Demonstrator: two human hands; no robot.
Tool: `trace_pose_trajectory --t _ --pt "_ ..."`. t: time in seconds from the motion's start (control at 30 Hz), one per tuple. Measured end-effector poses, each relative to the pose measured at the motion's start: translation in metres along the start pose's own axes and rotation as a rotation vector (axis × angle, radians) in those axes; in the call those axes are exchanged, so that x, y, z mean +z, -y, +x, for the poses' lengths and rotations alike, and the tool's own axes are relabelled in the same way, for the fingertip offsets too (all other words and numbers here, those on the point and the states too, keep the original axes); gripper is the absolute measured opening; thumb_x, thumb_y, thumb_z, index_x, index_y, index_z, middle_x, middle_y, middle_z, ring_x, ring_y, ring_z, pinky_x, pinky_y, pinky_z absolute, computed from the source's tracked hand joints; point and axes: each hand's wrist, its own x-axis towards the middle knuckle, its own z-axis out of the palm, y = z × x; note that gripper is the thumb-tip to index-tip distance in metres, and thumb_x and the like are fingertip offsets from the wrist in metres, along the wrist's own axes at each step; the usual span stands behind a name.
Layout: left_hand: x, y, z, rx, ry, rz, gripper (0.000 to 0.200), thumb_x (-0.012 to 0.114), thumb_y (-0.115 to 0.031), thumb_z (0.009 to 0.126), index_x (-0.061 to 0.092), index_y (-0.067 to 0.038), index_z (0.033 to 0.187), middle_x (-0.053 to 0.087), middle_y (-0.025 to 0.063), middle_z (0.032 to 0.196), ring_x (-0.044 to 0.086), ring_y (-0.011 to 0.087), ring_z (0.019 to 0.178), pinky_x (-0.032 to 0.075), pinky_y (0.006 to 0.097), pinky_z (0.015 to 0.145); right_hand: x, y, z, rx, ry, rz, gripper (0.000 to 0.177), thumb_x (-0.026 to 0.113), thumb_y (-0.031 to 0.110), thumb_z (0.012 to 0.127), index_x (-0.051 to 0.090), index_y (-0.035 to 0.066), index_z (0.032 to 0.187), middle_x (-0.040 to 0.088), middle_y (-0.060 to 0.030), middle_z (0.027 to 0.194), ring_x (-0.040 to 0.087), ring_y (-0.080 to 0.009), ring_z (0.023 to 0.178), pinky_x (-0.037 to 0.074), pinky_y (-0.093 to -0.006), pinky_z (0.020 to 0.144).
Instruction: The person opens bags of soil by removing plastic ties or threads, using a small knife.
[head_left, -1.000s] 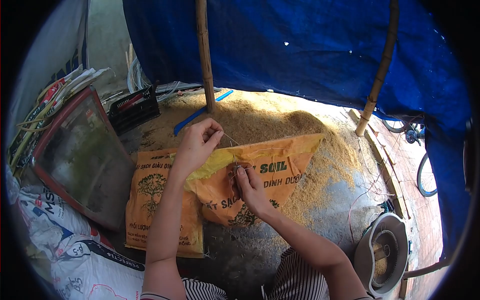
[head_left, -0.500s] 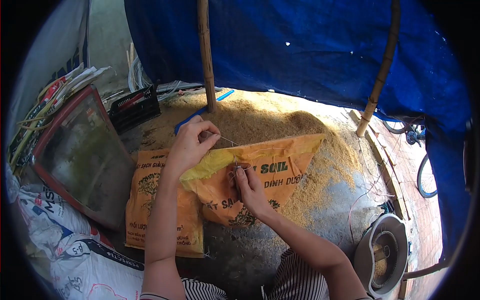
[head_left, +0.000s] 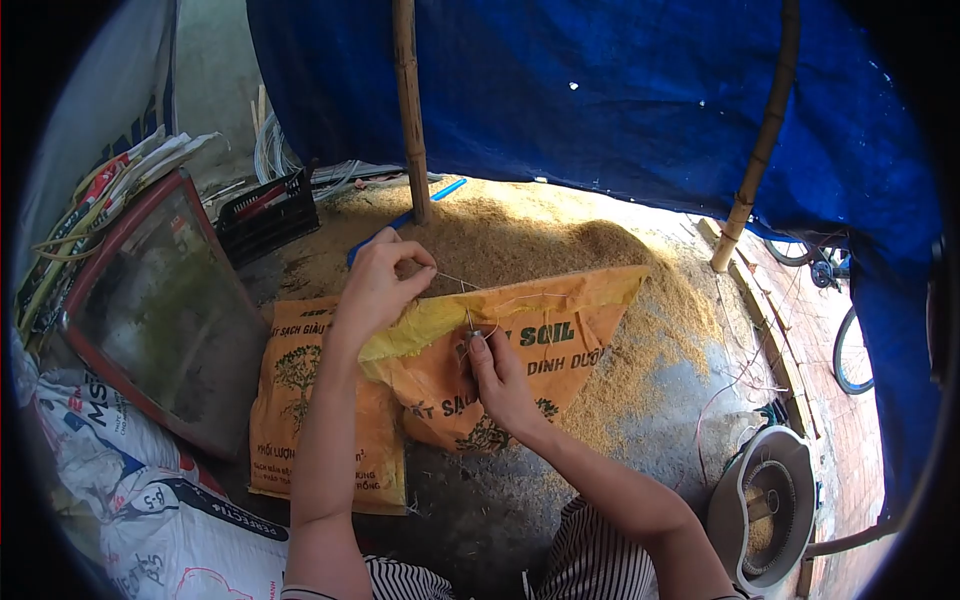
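Note:
An orange and yellow bag (head_left: 560, 350) with "SOIL" printed on it lies before me, its top edge folded over. White thread (head_left: 530, 299) runs along the fold. My left hand (head_left: 385, 280) pinches the thread's end above the bag's left corner. My right hand (head_left: 492, 375) is closed on a small metal tool with a thin needle-like tip (head_left: 471, 320) that points up at the fold. A second orange bag (head_left: 310, 430) lies flat to the left, partly hidden by my left forearm.
Grain husks (head_left: 500, 225) are heaped behind the bags. A bamboo pole (head_left: 411, 120) stands at the back, a red-framed panel (head_left: 170, 310) and white sacks (head_left: 190, 530) at left, a grey basin (head_left: 735, 510) at right. A blue tarp (head_left: 600, 100) hangs behind.
Both hands have hardly moved. My right thumb and the loop of thread beside it have shifted slightly.

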Motion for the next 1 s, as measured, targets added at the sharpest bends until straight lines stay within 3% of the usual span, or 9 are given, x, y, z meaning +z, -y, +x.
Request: trace_pose_trajectory --t 0.07,0.13,0.27,0.33,0.47,0.57,0.67,0.73,1.0 --pt "-0.013 -0.016 -0.001 -0.047 0.033 -0.065 0.012 0.071 -0.012 0.075 0.069 -0.004 0.083 0.044 0.0032 0.074 0.043 0.013 0.062 0.036 0.029 0.056 -0.001 0.012 -0.002 0.133 0.028 0.072 0.024 0.037 0.024 0.101 0.044 0.001 0.103 0.047 -0.0038 0.073 0.046 -0.011 0.063 0.041 -0.0269 0.058" --pt "-0.019 -0.027 -0.001 -0.087 0.081 -0.062 0.011 0.07 -0.011 0.076 0.068 -0.003 0.083 0.047 0.0074 0.077 0.051 0.0208 0.072 0.042 0.0343 0.067 -0.001 0.016 -0.002 0.149 0.032 0.071 0.024 0.037 0.024 0.101 0.045 0.001 0.103 0.047 -0.0036 0.073 0.046 -0.0108 0.062 0.041 -0.0265 0.057" --pt "-0.015 -0.024 -0.001 0.017 0.042 -0.046 0.013 0.07 -0.012 0.076 0.068 -0.002 0.084 0.047 0.0072 0.08 0.052 0.0208 0.075 0.042 0.0336 0.069 -0.002 0.005 0.0 0.036 0.004 0.001 0.023 0.038 0.023 0.1 0.046 0.001 0.105 0.048 -0.0025 0.071 0.045 -0.0095 0.057 0.039 -0.026 0.052" --pt "-0.015 -0.026 -0.001 0.08 0.099 -0.069 0.014 0.071 -0.013 0.076 0.068 -0.002 0.085 0.047 0.0069 0.083 0.053 0.0214 0.079 0.043 0.034 0.072 -0.005 0.013 0.0 0.105 0.025 0.025 0.024 0.039 0.023 0.1 0.046 0.001 0.107 0.048 -0.0028 0.071 0.045 -0.0101 0.057 0.039 -0.0267 0.052" --pt "-0.012 -0.024 0.002 0.126 0.125 -0.053 0.014 0.07 -0.014 0.077 0.068 -0.003 0.086 0.046 0.0063 0.085 0.052 0.0213 0.079 0.043 0.0341 0.072 -0.01 0.014 0.001 0.121 0.046 -0.027 0.027 0.041 0.023 0.099 0.047 0.0 0.111 0.051 -0.0044 0.071 0.046 -0.0116 0.058 0.039 -0.0281 0.053" --pt "-0.003 -0.017 0.005 0.184 0.114 -0.083 0.012 0.072 -0.012 0.074 0.069 -0.005 0.084 0.043 0.0023 0.082 0.047 0.0148 0.076 0.039 0.0287 0.062 -0.017 0.017 0.002 0.16 0.073 -0.077 0.027 0.042 0.023 0.099 0.048 0.0 0.112 0.053 -0.0059 0.072 0.048 -0.0128 0.06 0.04 -0.0283 0.055" --pt "-0.001 -0.016 0.008 0.151 0.149 -0.136 0.012 0.073 -0.011 0.074 0.07 -0.005 0.085 0.041 0.0014 0.08 0.045 0.0133 0.072 0.038 0.0274 0.06 -0.019 0.013 0.004 0.043 0.061 -0.111 0.025 0.044 0.021 0.098 0.05 0.001 0.111 0.053 -0.007 0.071 0.049 -0.0143 0.062 0.04 -0.029 0.057" --pt "-0.001 -0.017 0.01 0.066 0.136 -0.118 0.014 0.072 -0.014 0.076 0.07 -0.004 0.086 0.045 0.0056 0.081 0.05 0.0193 0.075 0.042 0.0324 0.065 -0.021 0.014 0.002 0.051 0.055 -0.141 0.025 0.044 0.021 0.098 0.05 0.001 0.112 0.053 -0.0073 0.071 0.05 -0.015 0.063 0.041 -0.0294 0.059" --pt "0.003 -0.017 0.011 -0.029 0.084 -0.093 0.014 0.071 -0.012 0.076 0.068 -0.002 0.085 0.045 0.0066 0.079 0.05 0.0205 0.074 0.042 0.034 0.068 -0.024 0.02 0.002 0.057 0.039 -0.174 0.025 0.046 0.02 0.097 0.05 0.0 0.111 0.054 -0.0094 0.072 0.053 -0.0188 0.064 0.041 -0.0308 0.06"
